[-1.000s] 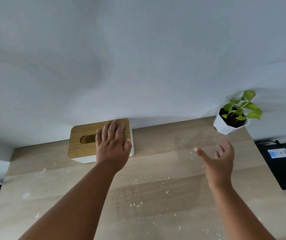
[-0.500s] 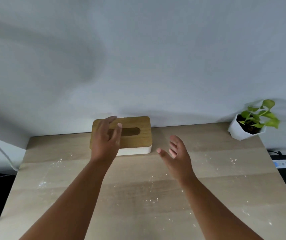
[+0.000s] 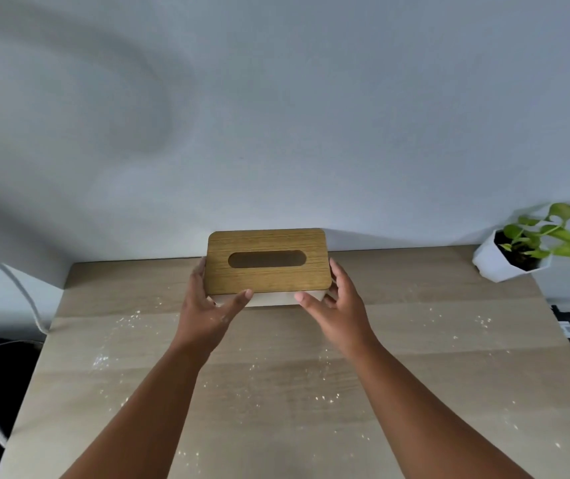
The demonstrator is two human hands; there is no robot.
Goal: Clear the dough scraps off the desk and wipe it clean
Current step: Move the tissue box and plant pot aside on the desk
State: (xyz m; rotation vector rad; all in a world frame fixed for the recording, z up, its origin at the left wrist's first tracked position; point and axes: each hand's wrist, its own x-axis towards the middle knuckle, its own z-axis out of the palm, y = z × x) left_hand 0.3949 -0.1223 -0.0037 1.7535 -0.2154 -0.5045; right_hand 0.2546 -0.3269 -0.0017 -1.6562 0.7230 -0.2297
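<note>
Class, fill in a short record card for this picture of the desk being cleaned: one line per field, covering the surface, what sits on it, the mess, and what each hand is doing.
Surface: light wooden desk against a pale wall
Main object: tissue box, wooden lid with an oval slot, white base, at the back edge
Left hand: grips the box's left end, thumb on the front
Right hand: grips the box's right end, thumb on the front
Mess: white dough scraps scattered over the desk
Other item: potted plant in a white pot, far right corner
Tissue showing in slot: none visible
</note>
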